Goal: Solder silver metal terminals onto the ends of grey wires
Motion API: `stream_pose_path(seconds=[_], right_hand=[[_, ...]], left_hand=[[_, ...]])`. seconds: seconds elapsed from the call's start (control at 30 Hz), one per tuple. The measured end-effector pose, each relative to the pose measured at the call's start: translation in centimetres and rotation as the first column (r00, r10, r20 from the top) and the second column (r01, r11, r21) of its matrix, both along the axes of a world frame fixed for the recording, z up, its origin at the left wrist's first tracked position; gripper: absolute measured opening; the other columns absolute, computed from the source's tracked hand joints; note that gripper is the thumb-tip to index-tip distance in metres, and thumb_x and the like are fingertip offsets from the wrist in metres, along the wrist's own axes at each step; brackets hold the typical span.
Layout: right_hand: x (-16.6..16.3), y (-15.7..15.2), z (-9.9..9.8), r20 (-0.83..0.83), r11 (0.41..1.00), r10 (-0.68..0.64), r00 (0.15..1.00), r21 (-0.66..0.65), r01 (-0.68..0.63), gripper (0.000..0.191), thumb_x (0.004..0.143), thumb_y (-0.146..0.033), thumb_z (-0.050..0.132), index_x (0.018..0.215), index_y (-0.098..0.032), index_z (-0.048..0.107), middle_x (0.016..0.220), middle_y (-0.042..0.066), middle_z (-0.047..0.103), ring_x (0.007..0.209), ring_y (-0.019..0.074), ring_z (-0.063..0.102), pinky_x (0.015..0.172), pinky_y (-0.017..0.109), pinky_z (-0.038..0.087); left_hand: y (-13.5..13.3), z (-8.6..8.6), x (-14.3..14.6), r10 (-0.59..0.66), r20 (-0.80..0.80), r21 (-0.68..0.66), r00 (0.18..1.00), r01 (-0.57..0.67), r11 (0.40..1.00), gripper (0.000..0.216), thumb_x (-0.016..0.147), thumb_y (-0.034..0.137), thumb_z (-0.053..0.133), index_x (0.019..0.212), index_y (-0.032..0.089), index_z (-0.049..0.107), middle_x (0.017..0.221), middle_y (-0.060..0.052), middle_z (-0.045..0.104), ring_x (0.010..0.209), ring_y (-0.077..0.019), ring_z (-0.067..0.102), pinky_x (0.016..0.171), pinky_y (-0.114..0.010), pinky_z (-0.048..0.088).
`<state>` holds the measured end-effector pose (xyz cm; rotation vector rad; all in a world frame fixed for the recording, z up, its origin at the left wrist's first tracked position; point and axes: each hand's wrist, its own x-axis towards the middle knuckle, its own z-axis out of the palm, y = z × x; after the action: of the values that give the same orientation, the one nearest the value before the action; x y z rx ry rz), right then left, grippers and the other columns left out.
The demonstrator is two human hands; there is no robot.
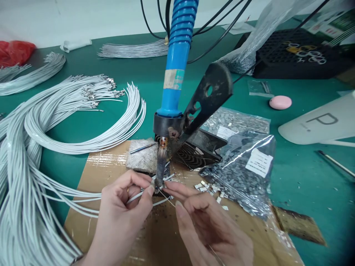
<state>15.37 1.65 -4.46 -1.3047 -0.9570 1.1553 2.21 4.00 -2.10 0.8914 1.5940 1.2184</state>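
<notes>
A soldering iron (173, 79) hangs tip-down from a black bracket (208, 98) over a sheet of cardboard (152, 240) on the green table (299, 170). The left hand (122, 210) has its thumb and index finger pinched together on a white cable (135, 196), whose end seems to lie right at the iron's hot end; the metal of that end is too small to make out. The right hand (216, 221) has its fingers nearly closed on a thin metal wire (168, 198) that runs up to the tip. Two of its fingertips also reach in beside the iron, and whether they grip a part there cannot be told.

The likeliest harm is a burn: both hands' fingertips are just beside the tip, and whether any touches it is unclear. A small slip of either hand would be enough. Too long under the heat, the cable's covering might soften or scorch. Other cables from the large bundle (16, 177) on the left run under the left hand, so their weight or springiness might tug the held end out of line. The loose metal pieces (203, 186) just right of the right hand could be scattered if it swings right.
</notes>
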Motion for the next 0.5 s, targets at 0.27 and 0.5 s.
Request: stream_pose_path(seconds=[0.27,0.5], right_hand=[[-0.16,-0.01,0.02,0.009,1.000,-0.015,1.000,0.017,0.015,0.022,0.093,-0.014,0.070,0.075,-0.026,0.064,0.111,0.004,0.085,0.104,0.0181,0.082,0.089,0.021,0.064],[-0.41,-0.20,-0.27,0.002,1.000,-0.021,1.000,0.022,0.021,0.023,0.094,-0.013,0.068,0.077,-0.027,0.063,0.112,0.000,0.085,0.104,0.0131,0.081,0.093,0.016,0.060]], left_hand=[[-0.02,0.26,0.05,0.000,-0.005,0.028,1.000,0.000,1.000,0.011,0.072,0.012,0.078,0.064,0.016,0.072,0.072,-0.002,0.075,0.058,-0.0093,0.064,0.051,-0.011,0.048],[-0.22,-0.06,-0.08,-0.002,-0.008,0.019,1.000,0.002,1.000,0.011,0.073,0.012,0.078,0.065,0.016,0.072,0.076,-0.002,0.076,0.057,-0.0081,0.061,0.050,-0.012,0.045]])
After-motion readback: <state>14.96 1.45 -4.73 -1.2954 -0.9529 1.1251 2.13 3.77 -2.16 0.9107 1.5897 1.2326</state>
